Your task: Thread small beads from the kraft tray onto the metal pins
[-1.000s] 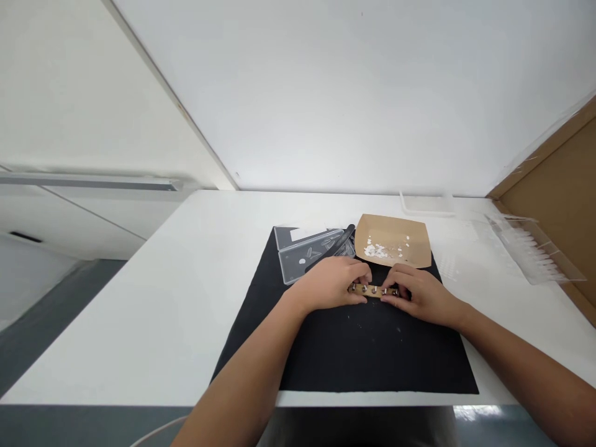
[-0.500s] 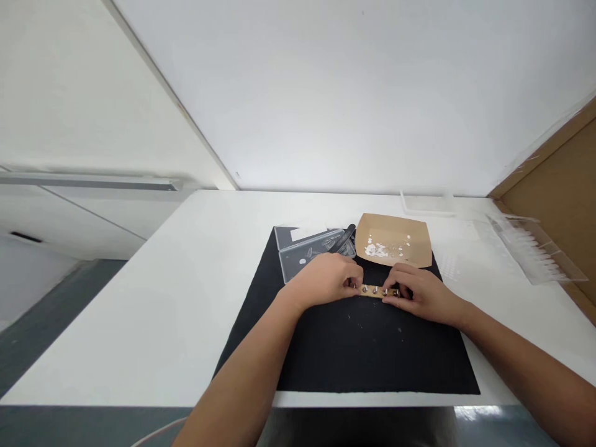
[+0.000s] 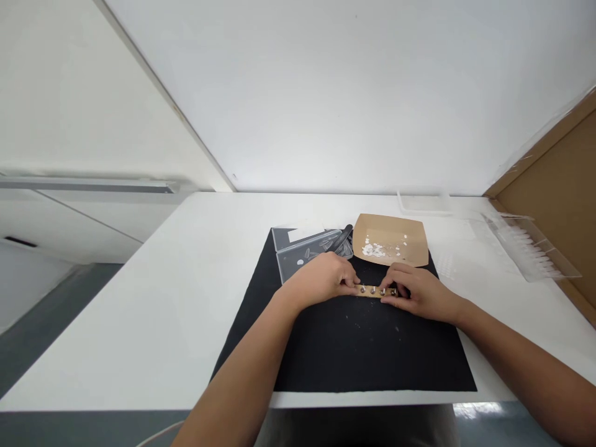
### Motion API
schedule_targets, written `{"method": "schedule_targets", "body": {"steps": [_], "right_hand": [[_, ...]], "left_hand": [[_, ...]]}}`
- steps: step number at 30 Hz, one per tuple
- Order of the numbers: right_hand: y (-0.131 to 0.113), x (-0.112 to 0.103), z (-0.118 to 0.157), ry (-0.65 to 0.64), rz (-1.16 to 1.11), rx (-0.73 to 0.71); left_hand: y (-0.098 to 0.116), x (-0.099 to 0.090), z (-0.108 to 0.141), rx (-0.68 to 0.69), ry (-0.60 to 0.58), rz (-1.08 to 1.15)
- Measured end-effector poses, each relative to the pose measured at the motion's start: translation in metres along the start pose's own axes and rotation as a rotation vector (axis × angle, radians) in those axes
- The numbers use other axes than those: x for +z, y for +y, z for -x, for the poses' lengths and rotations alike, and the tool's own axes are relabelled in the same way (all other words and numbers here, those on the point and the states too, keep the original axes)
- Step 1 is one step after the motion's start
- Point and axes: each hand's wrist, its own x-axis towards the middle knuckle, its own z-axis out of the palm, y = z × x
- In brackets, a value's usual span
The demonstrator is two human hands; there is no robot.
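Note:
A narrow tan strip [image 3: 367, 294] with several small shiny metal pieces along it lies crosswise over the black mat [image 3: 367, 354]. My left hand [image 3: 326, 278] pinches its left end between thumb and fingers, hiding that end. Around the right end, the thumb and fingers of my right hand [image 3: 416, 292] are closed on the strip, near the last metal pieces. Just behind the hands is a brown paper tray [image 3: 388, 230] with small white flakes in it. An open clear plastic case [image 3: 291, 259] with clear pieces and a dark tool [image 3: 343, 238] lies beyond my left hand.
The white table [image 3: 153, 310] extends left of the mat. At its back right stands a shallow clear tray [image 3: 423, 205]. Farther right lies a clear sheet with a row of translucent tips [image 3: 535, 251], beside a brown board [image 3: 554, 161] along the right edge.
The whole view has shifted slightly. My left fingers have closed lower and flatter on the strip's left end, while my right hand keeps nearly the same grip.

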Motion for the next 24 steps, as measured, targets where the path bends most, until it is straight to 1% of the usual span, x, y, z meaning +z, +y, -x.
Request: {"method": "schedule_targets", "body": {"steps": [5, 9, 11, 18, 24], "right_hand": [[0.0, 0.0, 0.0, -0.006, -0.008, 0.004], [0.0, -0.001, 0.0, -0.007, -0.009, 0.002], [-0.001, -0.002, 0.0, -0.011, -0.013, -0.003], [-0.001, -0.003, 0.0, -0.027, -0.014, 0.003], [-0.002, -0.002, 0.0, -0.028, -0.004, 0.0]], "left_hand": [[0.001, -0.004, 0.002, 0.023, 0.002, 0.013], [0.001, -0.009, 0.004, 0.016, 0.037, -0.008], [0.001, -0.01, 0.005, 0.02, 0.034, 0.004], [0.003, -0.01, 0.005, -0.01, 0.005, -0.058], [0.002, -0.01, 0.005, 0.006, 0.014, -0.095]]}}
